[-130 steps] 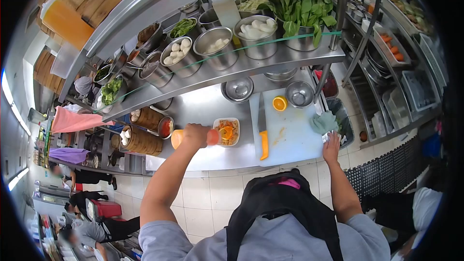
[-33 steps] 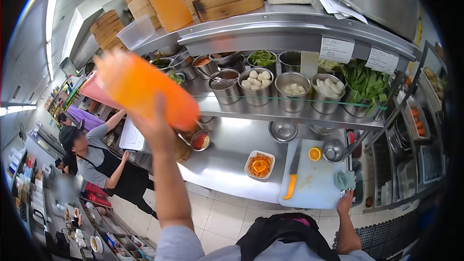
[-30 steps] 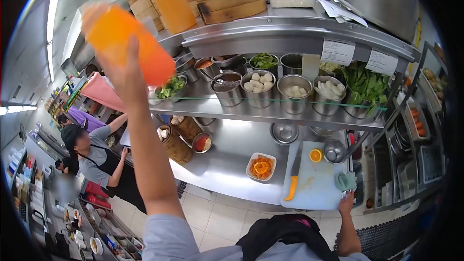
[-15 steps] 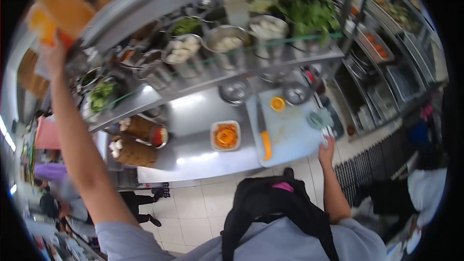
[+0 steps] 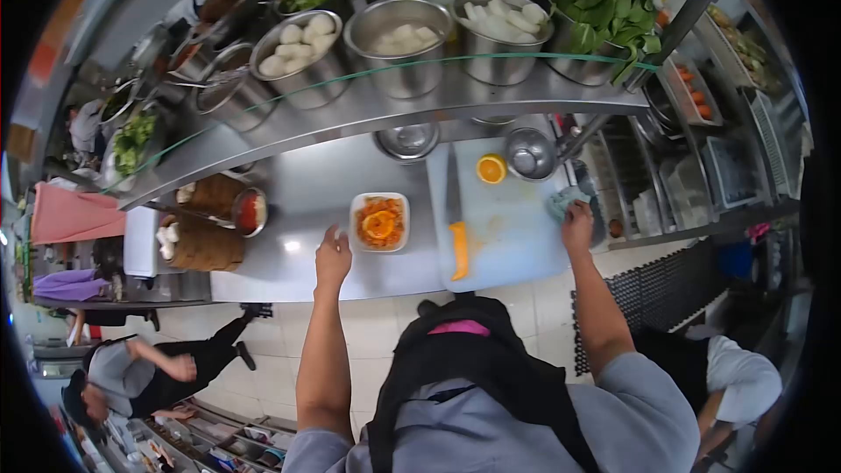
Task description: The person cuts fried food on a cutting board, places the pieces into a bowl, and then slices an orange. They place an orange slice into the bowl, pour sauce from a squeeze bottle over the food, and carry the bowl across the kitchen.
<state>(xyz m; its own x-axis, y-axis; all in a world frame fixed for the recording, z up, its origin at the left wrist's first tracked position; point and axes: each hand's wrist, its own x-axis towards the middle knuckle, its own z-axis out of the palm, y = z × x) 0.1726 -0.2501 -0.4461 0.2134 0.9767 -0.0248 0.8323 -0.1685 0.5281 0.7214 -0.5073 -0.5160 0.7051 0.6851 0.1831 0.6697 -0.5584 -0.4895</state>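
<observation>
My left hand (image 5: 333, 257) is over the steel counter (image 5: 289, 250), just left of a square white bowl (image 5: 380, 222) of shredded orange food topped with an orange slice. Its fingers are apart and nothing shows in them. At the right edge of the pale cutting board (image 5: 517, 250), my right hand (image 5: 577, 226) has its fingers on a greenish cloth (image 5: 565, 201). A knife (image 5: 458, 245) with a yellow handle lies on the board's left part, its blade pointing away from me. Half an orange (image 5: 491, 168) rests cut side up near the board's far edge.
Steel pots (image 5: 399, 44) of white pieces and leafy greens (image 5: 604, 17) line the raised shelf. Metal bowls (image 5: 531, 154) sit beneath it. Brown containers (image 5: 206, 241) stand at the left. One person (image 5: 131, 377) is at lower left, another (image 5: 736, 377) at lower right.
My left hand has come down from the upper left, where it held something orange, to beside the white bowl. My right hand has moved slightly up and left onto the cloth.
</observation>
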